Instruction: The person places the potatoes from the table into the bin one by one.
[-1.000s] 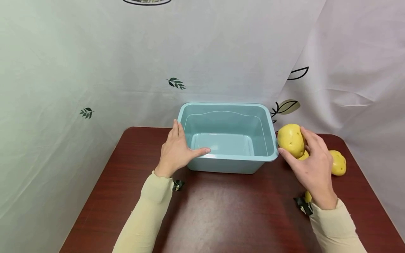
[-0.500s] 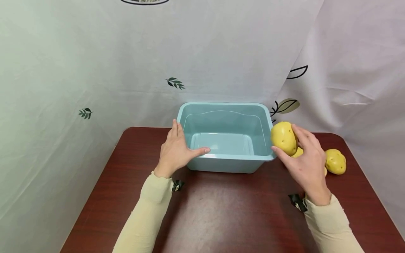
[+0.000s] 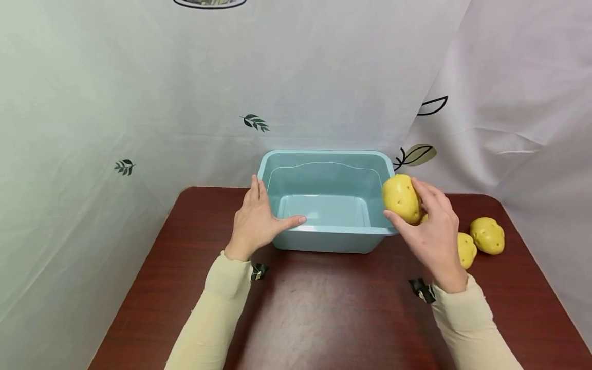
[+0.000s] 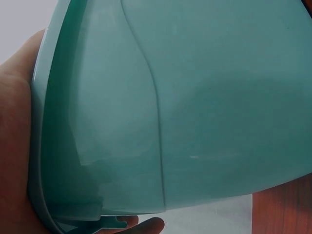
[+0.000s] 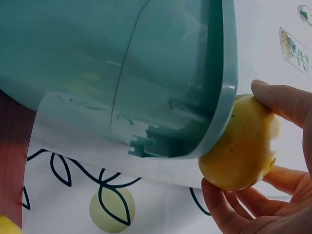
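Observation:
A light blue plastic tub stands at the back middle of the table. My left hand rests on its front left corner, the straight fingers along the left side and the thumb over the front rim. My right hand holds a yellow potato between thumb and fingertips, at the tub's right rim. In the right wrist view this potato is beside the rim corner, overlapped by it. More potatoes lie to the right: one near the table's right edge, one just by my right hand, another mostly hidden behind it.
The dark red wooden table runs forward to a pale cloth wall printed with leaves, close behind the tub. More of this cloth hangs along the right side. Dark straps show at my wrists.
My right hand has carried the potato left, from just outside the tub to its right rim, uncovering more of the potatoes on the table. The left hand has kept its place on the tub.

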A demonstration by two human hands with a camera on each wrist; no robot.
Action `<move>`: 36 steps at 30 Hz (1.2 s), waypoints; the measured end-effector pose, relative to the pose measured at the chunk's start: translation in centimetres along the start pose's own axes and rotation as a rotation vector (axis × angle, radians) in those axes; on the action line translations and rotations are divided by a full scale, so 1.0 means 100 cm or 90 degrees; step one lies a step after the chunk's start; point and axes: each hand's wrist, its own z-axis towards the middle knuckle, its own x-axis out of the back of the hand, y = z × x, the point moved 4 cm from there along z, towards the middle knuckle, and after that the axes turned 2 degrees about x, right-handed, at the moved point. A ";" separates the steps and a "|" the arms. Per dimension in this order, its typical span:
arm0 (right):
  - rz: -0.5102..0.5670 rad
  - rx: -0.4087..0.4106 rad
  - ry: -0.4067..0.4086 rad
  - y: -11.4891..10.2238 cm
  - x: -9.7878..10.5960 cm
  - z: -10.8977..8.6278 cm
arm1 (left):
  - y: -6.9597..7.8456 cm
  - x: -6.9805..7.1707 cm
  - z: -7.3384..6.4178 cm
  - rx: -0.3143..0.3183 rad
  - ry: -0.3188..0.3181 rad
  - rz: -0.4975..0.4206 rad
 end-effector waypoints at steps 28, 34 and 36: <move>0.031 0.017 -0.066 -0.003 -0.030 0.006 | 0.000 -0.001 0.000 0.003 0.005 -0.003; 0.025 0.033 -0.078 -0.001 -0.035 0.006 | 0.001 -0.001 0.000 0.005 -0.001 -0.002; 0.022 0.035 -0.082 -0.001 -0.036 0.006 | 0.001 -0.001 0.000 0.007 -0.004 -0.003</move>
